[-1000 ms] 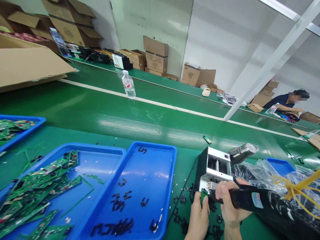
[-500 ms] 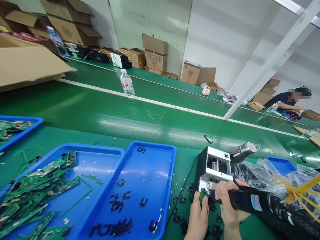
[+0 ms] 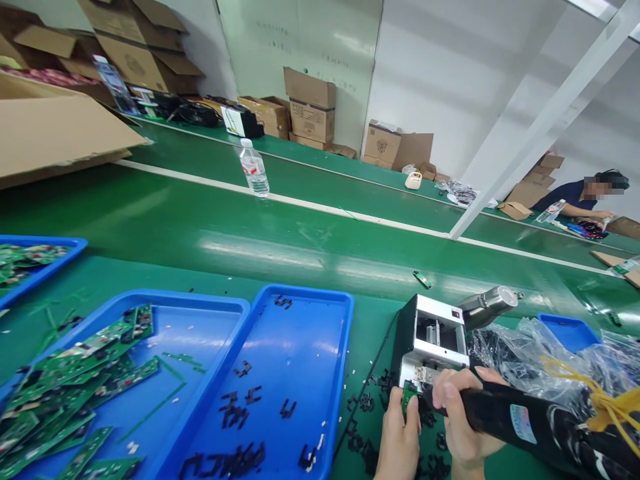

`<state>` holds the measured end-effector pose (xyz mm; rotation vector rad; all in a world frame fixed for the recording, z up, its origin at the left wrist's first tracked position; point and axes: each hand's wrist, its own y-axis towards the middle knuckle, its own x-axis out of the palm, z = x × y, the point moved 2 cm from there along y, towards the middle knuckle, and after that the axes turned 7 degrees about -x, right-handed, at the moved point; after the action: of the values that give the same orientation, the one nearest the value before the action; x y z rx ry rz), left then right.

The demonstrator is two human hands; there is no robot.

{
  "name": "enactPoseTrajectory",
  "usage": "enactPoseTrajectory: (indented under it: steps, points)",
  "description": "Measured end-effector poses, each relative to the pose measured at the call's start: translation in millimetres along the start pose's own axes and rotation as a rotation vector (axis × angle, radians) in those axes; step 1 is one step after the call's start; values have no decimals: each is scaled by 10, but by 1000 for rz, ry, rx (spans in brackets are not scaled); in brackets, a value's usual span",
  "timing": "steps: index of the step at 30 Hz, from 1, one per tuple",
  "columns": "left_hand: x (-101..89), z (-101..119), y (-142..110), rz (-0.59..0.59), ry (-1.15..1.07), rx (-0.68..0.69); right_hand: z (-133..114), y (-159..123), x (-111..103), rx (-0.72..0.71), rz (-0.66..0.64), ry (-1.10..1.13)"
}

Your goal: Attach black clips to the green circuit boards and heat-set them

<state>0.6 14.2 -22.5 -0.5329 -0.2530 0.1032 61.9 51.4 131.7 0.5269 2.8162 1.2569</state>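
Note:
My left hand (image 3: 399,437) pinches a small green circuit board (image 3: 409,396) between thumb and fingers. The board is held at the front of a black-and-white screw feeder (image 3: 431,333). My right hand (image 3: 463,413) is wrapped around a black electric screwdriver (image 3: 493,408) with a label on its body, lying nearly level. Its front end points left, close to the board and the feeder's front; whether the tip touches anything is hidden. Black plastic clips (image 3: 367,402) lie scattered on the green mat beside the feeder.
One blue tray (image 3: 347,347) holds black clips; another (image 3: 200,300) holds a pile of circuit boards (image 3: 75,380). Behind the feeder lies a metal canister (image 3: 493,305). Plastic bags (image 3: 520,347) and yellow string (image 3: 607,407) are at right. A water bottle (image 3: 255,170) stands farther back; a person (image 3: 570,197) is far right.
Both hands, the board and the screwdriver appear slightly farther right and lower, along with a small shift of the whole view. The grips look the same.

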Motion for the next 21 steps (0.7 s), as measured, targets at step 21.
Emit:
enactPoseTrajectory:
  steps: [21]
  points:
    - [48, -16, 16, -35, -57, -13, 55, -35, 44, 27, -27, -1]
